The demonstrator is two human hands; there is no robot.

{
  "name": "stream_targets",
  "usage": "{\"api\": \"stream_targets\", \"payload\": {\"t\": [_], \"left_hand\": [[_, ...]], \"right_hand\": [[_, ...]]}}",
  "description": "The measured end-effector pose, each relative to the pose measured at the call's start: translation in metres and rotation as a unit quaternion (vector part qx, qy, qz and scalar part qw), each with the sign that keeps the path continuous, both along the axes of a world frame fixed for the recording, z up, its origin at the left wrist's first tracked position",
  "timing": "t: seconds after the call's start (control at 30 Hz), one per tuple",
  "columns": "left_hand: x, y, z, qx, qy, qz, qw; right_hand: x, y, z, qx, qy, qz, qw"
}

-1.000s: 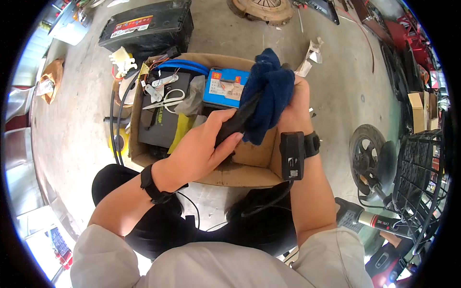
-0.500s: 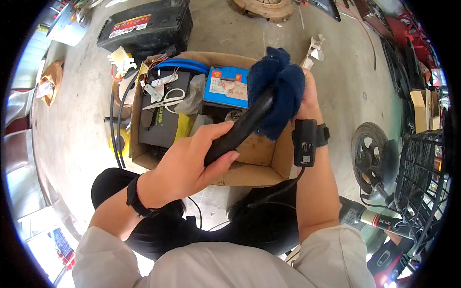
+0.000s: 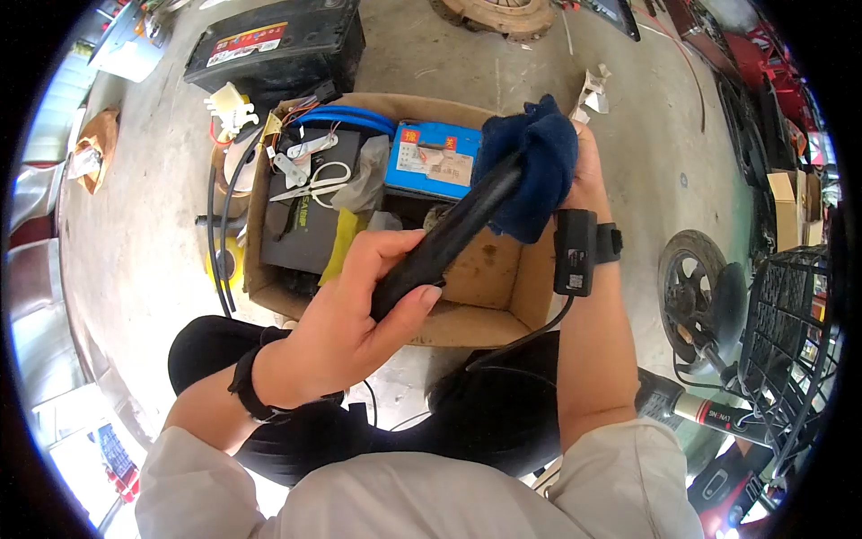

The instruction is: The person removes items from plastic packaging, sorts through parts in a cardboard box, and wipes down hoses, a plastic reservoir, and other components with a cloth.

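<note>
The left hand (image 3: 328,332) keeps its grip closed, fingers and thumb around the near-left part of a black bar (image 3: 446,249), which slants above a cardboard box (image 3: 532,280). At the bar's far-right end, the right hand (image 3: 587,171) has hold of a bunched blue cloth (image 3: 532,166), its fingertips hidden. Inside the box, white-handled scissors (image 3: 316,188) lie left of a blue carton (image 3: 435,160).

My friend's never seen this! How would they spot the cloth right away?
Find the big open cardboard box. Above its right side in the picture, the right hand holds the cloth, bunched around the far part of a black rod. It's crumpled and dark navy, unlike the boxy, bright blue block beside it in view.
</note>
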State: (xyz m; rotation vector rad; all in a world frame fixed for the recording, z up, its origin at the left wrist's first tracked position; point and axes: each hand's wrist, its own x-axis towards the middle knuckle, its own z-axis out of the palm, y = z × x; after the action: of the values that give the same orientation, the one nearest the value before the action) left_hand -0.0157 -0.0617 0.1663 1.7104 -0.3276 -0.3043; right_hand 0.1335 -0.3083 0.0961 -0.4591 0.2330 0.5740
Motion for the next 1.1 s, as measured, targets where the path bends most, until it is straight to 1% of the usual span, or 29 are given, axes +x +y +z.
{"api": "stream_targets", "payload": {"t": [0.03, 0.13, 0.23, 0.33, 0.37, 0.43, 0.47, 0.53, 0.57, 0.63, 0.67, 0.7, 0.73, 0.77, 0.8, 0.83, 0.87, 0.93, 0.97, 1.07, 1.1], "left_hand": [[0.0, 0.002, 0.001, 0.012, -0.007, -0.004, 1.0], [0.001, 0.007, 0.007, 0.077, -0.117, 0.025, 0.99], [0.007, 0.015, -0.004, 0.138, -0.193, 0.05, 0.97], [0.014, 0.018, -0.018, 0.215, -0.295, 0.042, 0.93], [0.015, 0.02, -0.021, 0.244, -0.3, 0.033, 0.922], [0.019, 0.021, -0.026, 0.3, -0.31, 0.013, 0.902], [0.021, 0.021, -0.028, 0.332, -0.303, -0.027, 0.893], [0.022, 0.022, -0.029, 0.396, -0.282, -0.105, 0.868], [0.02, 0.022, -0.029, 0.37, -0.28, -0.114, 0.879], [0.015, 0.019, -0.027, 0.313, -0.276, -0.133, 0.899], [0.015, 0.018, -0.023, 0.287, -0.248, -0.13, 0.916], [0.016, 0.017, -0.016, 0.26, -0.219, -0.128, 0.932], [0.016, 0.016, -0.012, 0.235, -0.19, -0.121, 0.946], [0.014, 0.013, -0.014, 0.116, -0.125, -0.088, 0.981], [0.009, 0.01, -0.018, -0.005, -0.057, -0.052, 0.997], [0.006, 0.01, -0.02, -0.125, 0.011, -0.015, 0.992], [0.006, 0.013, -0.021, -0.077, -0.042, -0.005, 0.996], [0.01, 0.021, -0.023, 0.019, -0.145, 0.013, 0.989], [0.012, 0.023, -0.023, 0.062, -0.171, 0.023, 0.983], [0.014, 0.023, -0.037, 0.074, -0.188, 0.086, 0.976], [0.016, 0.021, -0.037, 0.085, -0.199, 0.106, 0.971]], "right_hand": [[0.0, -0.001, 0.001, 0.013, -0.02, 0.005, 1.0], [-0.007, 0.004, 0.006, -0.132, -0.066, -0.064, 0.987], [-0.021, 0.029, 0.009, -0.089, -0.028, -0.127, 0.988], [-0.027, 0.045, 0.0, 0.114, 0.008, -0.132, 0.985], [-0.028, 0.043, -0.003, 0.199, -0.032, -0.084, 0.976], [-0.028, 0.039, -0.001, 0.151, -0.043, -0.096, 0.983], [-0.027, 0.038, 0.0, 0.127, -0.049, -0.101, 0.986], [-0.03, 0.051, 0.016, -0.031, -0.026, -0.146, 0.988], [-0.031, 0.056, 0.021, -0.11, -0.012, -0.166, 0.98], [-0.027, 0.05, 0.015, -0.149, -0.02, -0.134, 0.98], [-0.025, 0.044, 0.011, -0.17, -0.024, -0.121, 0.978], [-0.025, 0.039, 0.008, -0.116, -0.003, -0.121, 0.986], [-0.022, 0.035, 0.007, -0.12, -0.014, -0.171, 0.978], [-0.019, 0.034, 0.006, -0.123, -0.026, -0.22, 0.967], [-0.015, 0.032, 0.007, -0.125, -0.037, -0.267, 0.955], [-0.007, 0.014, 0.003, -0.098, -0.041, -0.203, 0.973], [-0.009, -0.004, 0.0, 0.017, -0.128, -0.146, 0.981], [-0.007, -0.007, 0.015, 0.043, -0.204, -0.154, 0.966], [-0.01, -0.001, 0.018, -0.038, -0.163, -0.226, 0.96], [-0.024, 0.033, 0.018, -0.123, -0.164, -0.23, 0.951], [-0.03, 0.038, 0.011, -0.148, -0.149, -0.188, 0.959]]}}
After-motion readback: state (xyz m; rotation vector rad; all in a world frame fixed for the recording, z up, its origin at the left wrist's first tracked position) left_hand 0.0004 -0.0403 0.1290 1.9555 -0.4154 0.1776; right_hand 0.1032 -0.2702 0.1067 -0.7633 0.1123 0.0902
